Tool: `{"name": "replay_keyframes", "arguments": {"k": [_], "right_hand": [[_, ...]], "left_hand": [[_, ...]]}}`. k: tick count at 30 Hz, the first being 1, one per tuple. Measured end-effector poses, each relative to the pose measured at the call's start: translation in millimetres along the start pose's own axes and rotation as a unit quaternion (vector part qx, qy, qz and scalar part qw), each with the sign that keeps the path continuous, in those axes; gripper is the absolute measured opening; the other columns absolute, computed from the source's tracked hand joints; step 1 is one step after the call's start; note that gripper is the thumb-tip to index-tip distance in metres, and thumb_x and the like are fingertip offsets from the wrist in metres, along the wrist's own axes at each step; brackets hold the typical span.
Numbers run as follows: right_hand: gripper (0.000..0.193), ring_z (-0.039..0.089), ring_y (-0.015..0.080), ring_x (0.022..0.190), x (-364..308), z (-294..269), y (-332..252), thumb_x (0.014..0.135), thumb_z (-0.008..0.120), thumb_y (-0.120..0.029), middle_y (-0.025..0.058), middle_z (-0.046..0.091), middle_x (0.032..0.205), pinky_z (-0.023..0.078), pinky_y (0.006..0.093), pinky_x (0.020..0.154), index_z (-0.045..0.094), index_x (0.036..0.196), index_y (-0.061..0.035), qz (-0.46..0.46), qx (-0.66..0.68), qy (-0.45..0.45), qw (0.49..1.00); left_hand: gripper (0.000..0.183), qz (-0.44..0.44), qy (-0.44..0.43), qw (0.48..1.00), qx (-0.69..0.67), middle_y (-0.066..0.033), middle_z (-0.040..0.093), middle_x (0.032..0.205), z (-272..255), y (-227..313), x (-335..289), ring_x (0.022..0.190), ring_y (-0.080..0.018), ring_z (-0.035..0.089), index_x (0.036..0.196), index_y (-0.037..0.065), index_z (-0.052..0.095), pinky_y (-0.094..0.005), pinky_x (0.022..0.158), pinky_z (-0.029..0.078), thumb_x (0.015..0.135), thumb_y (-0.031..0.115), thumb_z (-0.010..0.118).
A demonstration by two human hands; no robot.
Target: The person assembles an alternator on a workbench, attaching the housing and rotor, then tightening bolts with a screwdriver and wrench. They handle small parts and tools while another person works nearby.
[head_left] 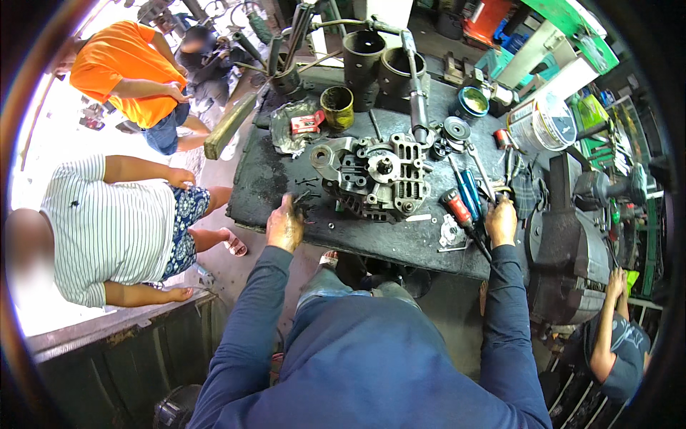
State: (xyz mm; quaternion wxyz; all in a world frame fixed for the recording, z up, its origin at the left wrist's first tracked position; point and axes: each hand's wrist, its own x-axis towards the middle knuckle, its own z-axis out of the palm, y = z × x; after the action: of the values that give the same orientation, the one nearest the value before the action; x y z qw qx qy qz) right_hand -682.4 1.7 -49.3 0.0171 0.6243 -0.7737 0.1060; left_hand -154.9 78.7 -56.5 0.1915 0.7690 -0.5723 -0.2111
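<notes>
A grey metal machine housing (382, 171) with a round shaft hub sits in the middle of the dark workbench (275, 182). To its left, at the near edge, my left hand (286, 225) is closed, with small dark bolts (306, 196) by its fingertips; what it grips is partly hidden. On the right, my right hand (501, 222) closes on the lower end of a long shiny wrench (480, 170). Beside that hand lie a red-and-black screwdriver (457, 206) and blue-handled tools (469, 191). A pale, irregular metal piece (451, 230) lies nearer the edge.
Metal cylinders (363, 53), a yellowish can (337, 107) and a red packet (307, 123) stand or lie at the back. A wooden bar (232, 125) juts out left. A white bucket (543, 123) and bench vise (572, 236) are right. People (125, 222) stand at left.
</notes>
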Motion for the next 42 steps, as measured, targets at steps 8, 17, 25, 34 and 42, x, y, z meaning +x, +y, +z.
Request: {"name": "replay_keyframes", "arguments": {"k": [8, 17, 25, 34, 42], "right_hand": [[0.037, 0.063, 0.0464, 0.113, -15, -17, -22, 0.091, 0.072, -0.023, 0.0288, 0.065, 0.125, 0.053, 0.0502, 0.095, 0.067, 0.117, 0.0032, 0.036, 0.032, 0.054, 0.997], [0.025, 0.065, 0.0159, 0.072, -68, -52, -121, 0.097, 0.07, -0.019, 0.0104, 0.072, 0.081, 0.052, 0.0335, 0.068, 0.072, 0.105, 0.0046, 0.083, 0.399, -0.169, 0.897], [0.045, 0.066, 0.0129, 0.078, -46, -54, -168, 0.109, 0.053, -0.04, 0.0055, 0.07, 0.097, 0.056, 0.0291, 0.069, 0.063, 0.135, -0.0034, 0.165, 0.608, -0.183, 0.755], [0.034, 0.069, 0.0153, 0.088, -38, -66, -201, 0.108, 0.054, -0.021, 0.0109, 0.075, 0.105, 0.056, 0.0313, 0.077, 0.068, 0.127, 0.0031, 0.081, 0.579, -0.248, 0.773], [0.03, 0.057, 0.0111, 0.059, -27, -52, -183, 0.107, 0.057, -0.025, 0.0045, 0.069, 0.079, 0.045, 0.0274, 0.054, 0.07, 0.111, 0.003, 0.154, 0.571, -0.341, 0.731]], "left_hand": [[0.029, 0.013, 0.047, 0.993, 0.112, -0.0167, 0.065, 0.109, -1, -20, 25, 0.105, -0.039, 0.066, 0.112, 0.009, 0.072, -0.0487, 0.088, 0.054, 0.086, 0.021, 0.073], [0.036, 0.035, -0.011, 0.995, 0.091, -0.0156, 0.068, 0.122, -22, -17, 55, 0.112, -0.0331, 0.068, 0.12, 0.006, 0.071, -0.0419, 0.093, 0.056, 0.087, 0.02, 0.074], [0.045, -0.051, -0.222, 0.759, -0.61, -0.0098, 0.072, 0.113, -76, 94, 51, 0.106, -0.0141, 0.062, 0.125, -0.007, 0.066, -0.0295, 0.096, 0.047, 0.107, 0.033, 0.057], [0.041, -0.024, -0.23, 0.792, -0.566, -0.0004, 0.072, 0.114, -80, 112, 32, 0.097, -0.0101, 0.067, 0.135, 0.007, 0.065, -0.027, 0.084, 0.052, 0.107, 0.035, 0.053], [0.053, -0.144, -0.332, 0.687, -0.631, -0.0052, 0.071, 0.128, -78, 104, 57, 0.112, -0.0225, 0.069, 0.143, 0.015, 0.058, -0.0441, 0.093, 0.054, 0.098, 0.041, 0.064]]}}
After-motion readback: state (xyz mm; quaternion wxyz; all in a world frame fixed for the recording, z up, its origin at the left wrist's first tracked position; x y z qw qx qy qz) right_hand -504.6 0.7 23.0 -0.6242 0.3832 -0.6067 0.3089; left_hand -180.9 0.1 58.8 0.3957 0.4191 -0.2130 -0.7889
